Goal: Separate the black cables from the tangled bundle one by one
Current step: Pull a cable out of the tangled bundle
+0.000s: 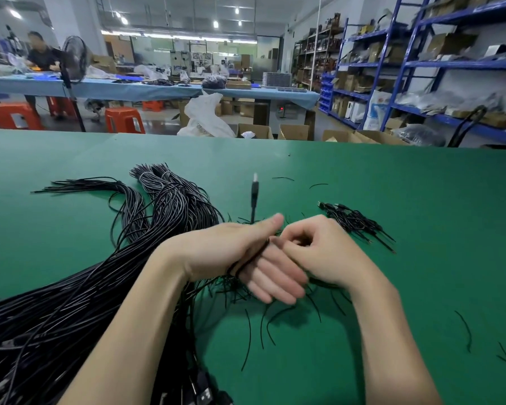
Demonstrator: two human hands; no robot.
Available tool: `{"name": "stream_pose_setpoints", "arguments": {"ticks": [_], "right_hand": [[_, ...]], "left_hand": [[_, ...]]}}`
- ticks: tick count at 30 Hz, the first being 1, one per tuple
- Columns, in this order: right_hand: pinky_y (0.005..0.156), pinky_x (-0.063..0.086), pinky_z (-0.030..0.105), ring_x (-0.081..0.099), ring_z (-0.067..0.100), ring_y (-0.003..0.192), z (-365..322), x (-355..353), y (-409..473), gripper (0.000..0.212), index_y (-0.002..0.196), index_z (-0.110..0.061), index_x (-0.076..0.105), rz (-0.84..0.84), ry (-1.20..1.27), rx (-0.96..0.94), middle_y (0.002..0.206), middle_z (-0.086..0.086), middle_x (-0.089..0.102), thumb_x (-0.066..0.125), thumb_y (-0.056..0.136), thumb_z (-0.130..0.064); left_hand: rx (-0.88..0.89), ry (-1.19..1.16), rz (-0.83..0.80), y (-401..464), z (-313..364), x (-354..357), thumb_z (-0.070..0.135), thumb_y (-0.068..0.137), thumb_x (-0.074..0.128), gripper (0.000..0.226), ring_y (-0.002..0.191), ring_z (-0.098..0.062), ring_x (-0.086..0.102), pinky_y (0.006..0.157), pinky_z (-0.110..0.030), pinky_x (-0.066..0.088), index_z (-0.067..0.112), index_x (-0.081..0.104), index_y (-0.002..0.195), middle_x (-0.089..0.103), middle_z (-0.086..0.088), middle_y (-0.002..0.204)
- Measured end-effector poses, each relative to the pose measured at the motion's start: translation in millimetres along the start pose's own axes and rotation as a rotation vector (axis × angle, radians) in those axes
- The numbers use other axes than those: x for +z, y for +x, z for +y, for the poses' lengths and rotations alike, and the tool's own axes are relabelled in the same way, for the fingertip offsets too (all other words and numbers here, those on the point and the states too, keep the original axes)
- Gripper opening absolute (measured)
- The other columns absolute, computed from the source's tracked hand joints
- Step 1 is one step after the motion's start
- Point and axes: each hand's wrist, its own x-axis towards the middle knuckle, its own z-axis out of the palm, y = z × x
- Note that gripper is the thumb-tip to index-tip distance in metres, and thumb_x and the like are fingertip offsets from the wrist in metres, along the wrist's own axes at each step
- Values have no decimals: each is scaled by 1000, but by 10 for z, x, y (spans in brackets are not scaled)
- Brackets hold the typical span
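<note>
A big tangled bundle of black cables (105,273) sprawls over the left of the green table (392,200), its ends fanning out at the back. My left hand (246,255) grips one black cable (254,197) whose USB plug sticks upright above my thumb; the cable runs across my palm. My right hand (319,249) is curled right beside it, fingertips pinching at the same cable near my left fingers. A small pile of separated cables (357,223) lies to the right of my hands.
Short black wire scraps (249,331) lie scattered in front of and to the right of my hands. Beyond the table stand cardboard boxes (292,131), orange stools, blue shelving (421,68) and a person at a far workbench.
</note>
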Motion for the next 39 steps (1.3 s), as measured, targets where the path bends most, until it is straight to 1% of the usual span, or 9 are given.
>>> {"name": "stream_pose_setpoints", "arguments": {"ticks": [6, 11, 15, 19, 25, 28, 31, 35, 39], "right_hand": [[48, 33, 13, 47, 3, 49, -124, -3, 70, 22, 74, -30, 71, 218, -86, -1, 47, -17, 51, 65, 94, -36], [44, 33, 17, 41, 9, 49, -187, 115, 110, 10, 97, -19, 62, 166, 510, 93, 58, -5, 62, 58, 103, -25], [39, 25, 15, 30, 6, 44, -175, 187, 98, 24, 83, -24, 64, 4, 725, 103, 59, -2, 57, 55, 105, -22], [38, 21, 13, 27, 3, 44, -44, 202, 74, 28, 75, -29, 72, -137, 841, 152, 60, -5, 53, 61, 101, -35], [45, 18, 21, 28, 7, 48, 109, 230, -46, 39, 62, -24, 66, -272, 574, 259, 57, -7, 46, 82, 76, -56], [51, 17, 29, 28, 14, 52, 53, 108, -50, 18, 66, -22, 74, -204, 372, 241, 58, -2, 50, 75, 79, -34], [43, 28, 15, 40, 2, 42, -57, 2, 13, 23, 67, -21, 76, -27, 196, 219, 47, -11, 57, 71, 89, -26], [56, 48, 8, 62, -4, 52, -132, 73, 108, 14, 70, -26, 77, 282, 122, 229, 58, -12, 71, 74, 84, -24], [68, 62, 22, 73, 4, 60, -136, 145, 138, 10, 81, -23, 81, 430, 281, 244, 64, -10, 75, 74, 83, -16]], "left_hand": [[28, 177, 346, 136, -53, -33, 57, 105, 21, 68, 115, -11, 67, 107, -31, 48, 12, 63, 133, 69, -6, 128], [317, -379, 500, 313, -37, -62, 49, 108, 14, 65, 124, -17, 62, 106, -29, 48, 7, 54, 138, 61, -13, 139], [444, -690, 389, 253, 3, -104, 48, 107, 15, 67, 121, -19, 65, 92, -26, 57, 3, 58, 130, 64, -16, 133], [556, -827, 261, 180, 25, -102, 45, 108, 16, 67, 125, -25, 62, 103, -33, 51, -1, 59, 132, 64, -18, 134], [362, -549, 75, 24, 39, -82, 51, 102, 26, 70, 92, -20, 76, 76, -30, 61, 6, 78, 105, 77, -12, 103], [93, -187, -26, 0, 18, -51, 59, 98, 29, 77, 93, -29, 75, 81, -35, 60, -3, 74, 108, 75, -22, 105], [-64, 40, 79, 80, -32, 11, 56, 104, 25, 74, 102, -33, 72, 89, -37, 59, -4, 69, 109, 73, -23, 109], [30, 62, 363, 220, -90, 22, 50, 108, 22, 73, 83, -16, 76, 78, -23, 59, 8, 77, 82, 78, -5, 85], [126, -157, 564, 346, -145, -51, 50, 108, 27, 64, 95, -20, 75, 86, -32, 59, 5, 72, 103, 78, -11, 98]]}}
